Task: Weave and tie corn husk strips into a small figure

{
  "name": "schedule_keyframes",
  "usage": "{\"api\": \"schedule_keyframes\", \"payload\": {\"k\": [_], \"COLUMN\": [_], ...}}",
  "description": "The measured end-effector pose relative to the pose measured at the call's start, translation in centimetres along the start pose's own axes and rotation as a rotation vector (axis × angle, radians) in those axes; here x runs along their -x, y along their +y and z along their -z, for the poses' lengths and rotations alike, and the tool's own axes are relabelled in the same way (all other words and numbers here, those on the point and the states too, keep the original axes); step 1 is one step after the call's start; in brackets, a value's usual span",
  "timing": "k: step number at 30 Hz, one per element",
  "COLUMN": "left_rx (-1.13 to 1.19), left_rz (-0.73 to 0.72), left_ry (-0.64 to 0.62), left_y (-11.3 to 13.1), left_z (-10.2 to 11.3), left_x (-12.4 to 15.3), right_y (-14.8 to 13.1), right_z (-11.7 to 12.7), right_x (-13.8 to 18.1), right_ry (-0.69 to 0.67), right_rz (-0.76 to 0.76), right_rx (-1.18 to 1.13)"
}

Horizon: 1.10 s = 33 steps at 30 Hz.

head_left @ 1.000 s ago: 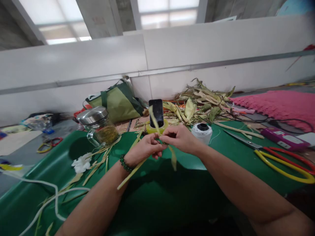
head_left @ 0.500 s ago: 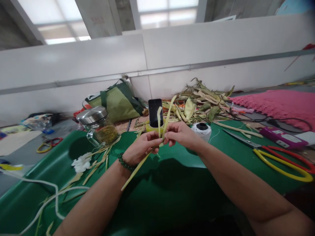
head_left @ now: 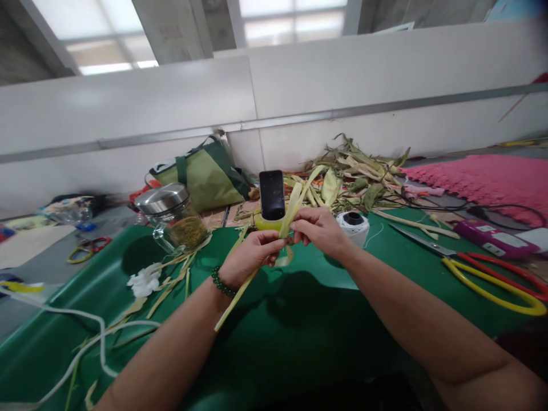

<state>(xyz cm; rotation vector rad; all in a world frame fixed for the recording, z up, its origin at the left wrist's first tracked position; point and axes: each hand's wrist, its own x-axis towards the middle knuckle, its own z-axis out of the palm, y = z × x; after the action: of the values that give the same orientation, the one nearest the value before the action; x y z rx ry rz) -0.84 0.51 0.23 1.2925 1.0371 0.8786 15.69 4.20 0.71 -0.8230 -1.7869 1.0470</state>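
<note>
While pinching the pale leaf strips (head_left: 293, 206) between thumb and bent fingers of the left hand (head_left: 257, 249), grips them also in the narrowed thumb and fingers of the right hand (head_left: 314, 229), just beside on the right. Cannot tell the exact number of strips in either pinch. Rise above the fingertips with flat ends leaning far and right, just right of the phone (head_left: 272, 193). Curl below the fingertips in a small loop over the green cover (head_left: 299, 342). Also run out beneath the left hand as a long narrow strip (head_left: 234, 301), slanting near and left past the beaded bracelet (head_left: 220, 283). Just beyond the fingers, includes a yellow roll (head_left: 266, 224) at the phone's foot; close by the right wrist, a white spool (head_left: 357, 228); well to the right, scissors (head_left: 443, 249) lying flat.
</note>
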Motion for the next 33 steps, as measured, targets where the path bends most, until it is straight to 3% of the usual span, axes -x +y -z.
{"api": "schedule_keyframes", "payload": {"k": [3,9,17,26,30,33], "left_rx": [-0.088,-0.059,0.003,-0.018,0.036,0.105], "left_rz": [0.007,0.069,0.105,0.142,0.101,-0.004], "left_ry": [-0.008,-0.044,-0.061,-0.054,0.094,0.250], "left_y": [0.0,0.0,0.8,0.9,0.4,0.2], "left_z": [-0.1,0.1,0.0,0.0,0.4,0.6], "left_x": [0.1,0.2,0.7,0.7,0.1,-0.3], "right_y": [0.0,0.2,0.6,1.3,1.4,1.0], "right_z": [0.0,-0.2,0.2,0.1,0.2,0.0], "right_x": [0.0,0.2,-0.1,-0.5,-0.5,0.1], "right_ry": [-0.049,0.083,0.114,0.044,0.158,0.210], "right_rz": [0.007,0.057,0.036,-0.026,0.003,0.149], "right_rx": [0.075,0.137,0.069,0.008,-0.005,0.084]}}
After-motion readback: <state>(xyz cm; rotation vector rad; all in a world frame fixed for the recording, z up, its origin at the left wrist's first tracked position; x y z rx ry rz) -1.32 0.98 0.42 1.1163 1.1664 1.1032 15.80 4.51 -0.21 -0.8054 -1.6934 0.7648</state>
